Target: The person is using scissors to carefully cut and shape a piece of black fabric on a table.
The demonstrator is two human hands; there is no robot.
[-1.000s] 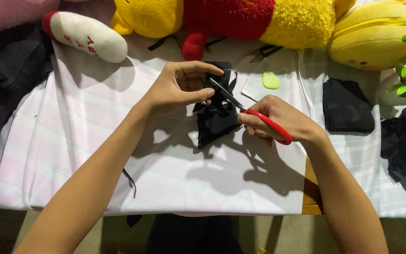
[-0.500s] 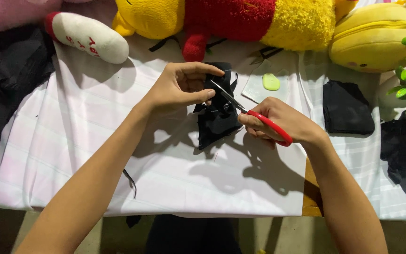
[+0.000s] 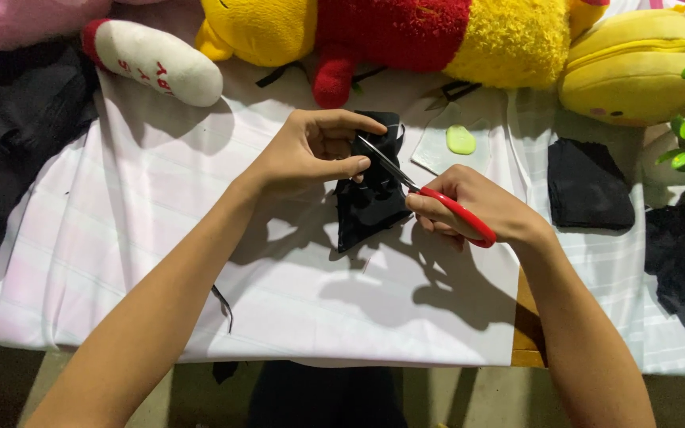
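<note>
Two bare hands work over the middle of a bench draped in a pale striped white cloth (image 3: 200,261), seen in the single head view. The left hand (image 3: 311,154) pinches the upper edge of a small piece of soft black fabric (image 3: 370,210) between thumb and curled fingers, holding it up so that it hangs limp and creased toward the cloth. The right hand (image 3: 477,208) is closed through the handles of a pair of red-handled scissors (image 3: 430,194), whose thin metal blades point up and left into the fabric just beside the left thumb; whether the blades are parted cannot be told.

This fabric looks light, floppy and easily bunched, so it seems best gripped close to the cutting line and held taut.

Beyond the hands lie a yellow and red plush toy (image 3: 390,32), a white stuffed sock shape with a red cuff (image 3: 160,59), a clear packet holding a pale green disc (image 3: 460,141), a folded black fabric square (image 3: 588,186) and a yellow rounded plush (image 3: 636,67).
</note>
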